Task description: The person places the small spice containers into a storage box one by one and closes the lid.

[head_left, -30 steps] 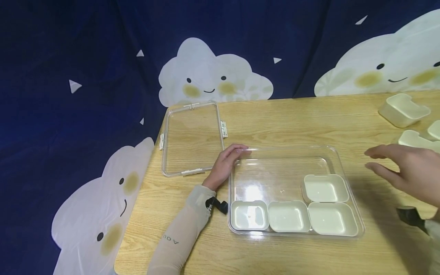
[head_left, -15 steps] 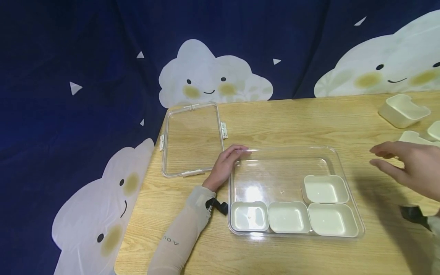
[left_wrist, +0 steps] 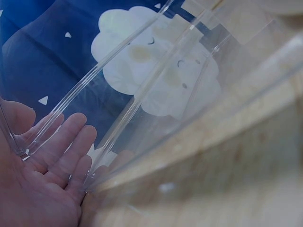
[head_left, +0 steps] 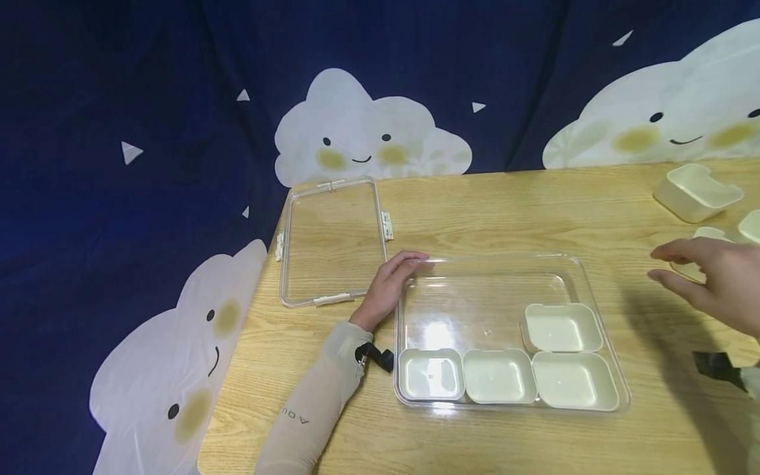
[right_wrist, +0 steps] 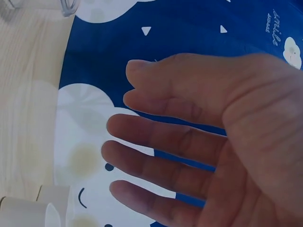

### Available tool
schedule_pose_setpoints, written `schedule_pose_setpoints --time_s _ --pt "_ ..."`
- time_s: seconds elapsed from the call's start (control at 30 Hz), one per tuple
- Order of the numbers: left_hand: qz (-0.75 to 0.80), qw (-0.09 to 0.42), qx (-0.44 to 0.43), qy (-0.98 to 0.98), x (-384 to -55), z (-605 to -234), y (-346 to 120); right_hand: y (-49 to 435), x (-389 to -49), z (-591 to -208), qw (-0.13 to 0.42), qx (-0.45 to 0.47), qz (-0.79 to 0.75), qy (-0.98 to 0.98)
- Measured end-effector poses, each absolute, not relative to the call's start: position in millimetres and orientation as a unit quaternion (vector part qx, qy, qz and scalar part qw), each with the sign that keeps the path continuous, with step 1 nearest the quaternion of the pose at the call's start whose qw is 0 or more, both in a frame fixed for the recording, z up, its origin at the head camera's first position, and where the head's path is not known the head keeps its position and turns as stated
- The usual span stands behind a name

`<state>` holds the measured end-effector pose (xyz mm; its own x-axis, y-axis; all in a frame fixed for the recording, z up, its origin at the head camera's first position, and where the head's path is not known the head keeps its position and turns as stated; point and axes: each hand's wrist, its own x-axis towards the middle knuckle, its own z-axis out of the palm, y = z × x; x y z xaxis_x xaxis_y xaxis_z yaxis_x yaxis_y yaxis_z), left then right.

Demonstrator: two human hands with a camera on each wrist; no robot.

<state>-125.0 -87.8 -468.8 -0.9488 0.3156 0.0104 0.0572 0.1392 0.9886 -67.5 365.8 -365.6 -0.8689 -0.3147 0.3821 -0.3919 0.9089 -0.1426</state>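
Note:
A clear plastic box [head_left: 475, 310] lies on the table, holding several cream bins along its near side and right end. My left hand [head_left: 386, 287] holds the box at its far left corner. Through the clear wall, the left wrist view shows the fingers [left_wrist: 71, 146] against the outside. To the right of the box, my right hand [head_left: 712, 280] hangs over the table with fingers apart and nothing in them. Nearest to it is a cream bin [head_left: 709, 233], partly hidden behind the fingers. Another cream bin [head_left: 695, 191] stands farther back.
A clear lid [head_left: 332, 241] with white clips lies at the back left, close behind my left hand. At the right edge shows part of one more cream bin [head_left: 751, 225]. A dark blue curtain [head_left: 510, 66] with clouds hangs behind the table.
My right hand has drifted right, away from the box and over the loose cream bin. My left hand and the box have stayed in place.

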Motion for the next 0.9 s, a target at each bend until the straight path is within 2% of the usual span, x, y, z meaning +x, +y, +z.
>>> schedule_pose_setpoints --time_s 0.4,0.9 --pt "0.645 0.105 0.126 0.747 -125 -468 -88 380 -75 -375 0.198 0.178 0.133 -0.955" --pt "0.643 0.105 0.128 0.748 -125 -468 -88 394 -82 -388 0.169 0.155 0.116 -0.966"
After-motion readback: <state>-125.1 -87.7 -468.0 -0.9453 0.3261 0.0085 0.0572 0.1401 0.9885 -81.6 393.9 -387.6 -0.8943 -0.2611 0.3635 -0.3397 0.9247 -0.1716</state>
